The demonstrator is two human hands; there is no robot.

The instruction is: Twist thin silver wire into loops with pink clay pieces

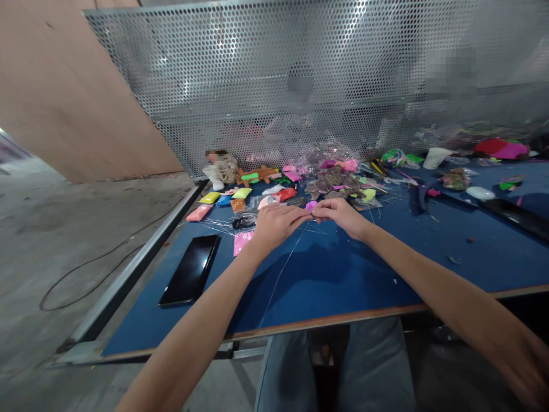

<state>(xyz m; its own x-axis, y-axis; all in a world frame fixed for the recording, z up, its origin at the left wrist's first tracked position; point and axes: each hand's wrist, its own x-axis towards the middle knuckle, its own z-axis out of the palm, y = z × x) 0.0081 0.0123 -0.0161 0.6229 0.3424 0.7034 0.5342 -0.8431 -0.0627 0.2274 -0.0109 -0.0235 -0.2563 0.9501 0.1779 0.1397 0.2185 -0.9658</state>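
Note:
My left hand (278, 224) and my right hand (341, 215) meet over the blue table, fingertips nearly touching. A small purple piece of modelling clay (311, 205) shows at the fingertips, pinched between them. The fingers partly hide it, so its full shape cannot be made out. Thin wires (285, 264) lie on the table below and around the hands. Close to my left hand are a pink clay packet (242, 242) and a bundle of black wire (243, 222). Behind the hands sits a heap of grey-brown and pink pieces (337, 182) with clear plastic bags.
A black phone (190, 270) lies at left on the blue table (326, 286). Coloured clay packets (210, 198) are along the back left. A perforated metal screen (266, 80) stands behind. Further right are a white cup (436, 158), a white oval object (480, 193) and a dark flat object (521, 217).

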